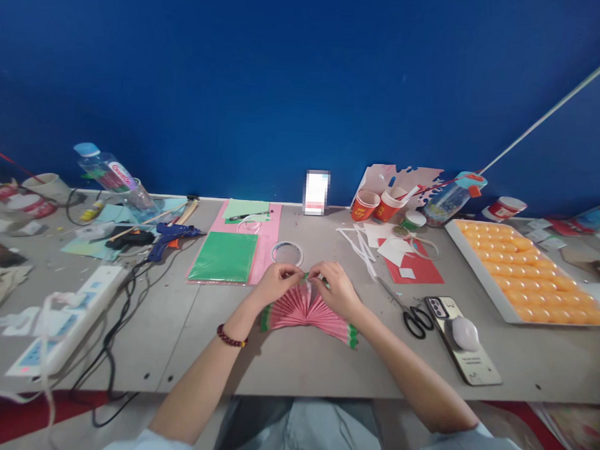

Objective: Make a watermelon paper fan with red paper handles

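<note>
A pleated pink paper fan (296,310) with green and white edges spreads over the grey table in front of me. My left hand (277,282) pinches its far middle edge, fingers closed. Close beside it, my right hand (335,289) grips the same far edge with bent fingers. The fingertips partly hide the spot where the folds meet. Just beyond my hands lies a roll of tape (287,245). Left of them, a green paper pack (224,257) rests on a pink sheet (270,232).
Scissors (415,321) and a phone (466,352) with a white mouse-like object on it lie right. Beyond are a tray of orange balls (531,275) and red paper cups (365,206). A blue glue gun (167,239) and power strip (70,321) are left.
</note>
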Demonstrator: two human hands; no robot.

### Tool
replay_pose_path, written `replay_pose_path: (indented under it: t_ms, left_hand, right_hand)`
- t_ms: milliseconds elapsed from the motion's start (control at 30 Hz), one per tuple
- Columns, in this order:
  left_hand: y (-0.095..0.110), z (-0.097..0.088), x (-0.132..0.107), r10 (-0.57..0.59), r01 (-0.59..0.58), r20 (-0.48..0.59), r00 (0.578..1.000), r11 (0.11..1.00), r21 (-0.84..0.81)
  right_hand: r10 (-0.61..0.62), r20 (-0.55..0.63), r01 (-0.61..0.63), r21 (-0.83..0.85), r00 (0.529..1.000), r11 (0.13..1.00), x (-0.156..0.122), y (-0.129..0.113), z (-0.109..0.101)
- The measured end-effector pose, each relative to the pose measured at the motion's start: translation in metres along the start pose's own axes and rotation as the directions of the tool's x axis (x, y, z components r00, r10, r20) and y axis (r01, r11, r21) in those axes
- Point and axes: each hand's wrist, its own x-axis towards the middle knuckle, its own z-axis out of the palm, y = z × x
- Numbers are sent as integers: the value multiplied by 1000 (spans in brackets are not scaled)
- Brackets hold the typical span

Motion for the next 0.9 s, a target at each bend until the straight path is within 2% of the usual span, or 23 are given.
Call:
replay_pose_path:
  t_ms: [300,500,600,700,900]
  left_hand:
    - [-1,0,1,12,-12,6,1000,1000,7]
    - [2,-1,-3,149,-151,24,989,979,137]
    - [2,-1,-4,204,-209,46,978,959,190]
    - [1,0,-4,224,-234,70,972,946,224]
    - [-1,3,-3,193,-210,95,977,950,230]
  right_hand:
    - [18,-7,-19,-46,1000,999,1,-1,-1]
    - [138,-29,-132,173,990,976,1,0,0]
    - [182,-39,-169,228,982,959,1,-1,-1]
    - [181,-54,-169,184,982,968,1,-4,-2]
    - [124,-42,-122,60,991,991,3,-12,-4]
